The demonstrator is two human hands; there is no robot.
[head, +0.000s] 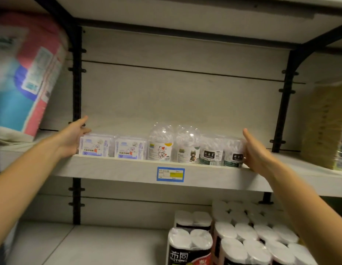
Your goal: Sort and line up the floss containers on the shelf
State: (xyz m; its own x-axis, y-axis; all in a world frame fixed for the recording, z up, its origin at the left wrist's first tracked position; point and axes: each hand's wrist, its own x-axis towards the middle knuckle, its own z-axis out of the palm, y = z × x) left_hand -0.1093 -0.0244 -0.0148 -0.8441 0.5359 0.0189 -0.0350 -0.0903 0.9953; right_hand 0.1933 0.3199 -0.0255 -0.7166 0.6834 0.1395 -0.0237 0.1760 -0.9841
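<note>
Several floss containers stand in one row along the front edge of the pale shelf point(128, 170). From the left come two flat boxes point(96, 145) point(130, 148), then two domed cat-label jars point(160, 145) point(187, 147), then two round black-label tubs point(211, 151) point(234, 153). My left hand point(73, 137) presses flat against the left end of the row, fingers straight against the first box. My right hand point(257, 151) presses flat against the right end, touching the last tub.
A blue price tag point(170, 174) is stuck on the shelf's front edge. A big pink and blue pack point(26, 79) fills the left bay. Yellowish packs point(325, 127) stand at the right. Toilet paper rolls point(243, 236) sit on the lower shelf. Black uprights point(76, 83) flank the bay.
</note>
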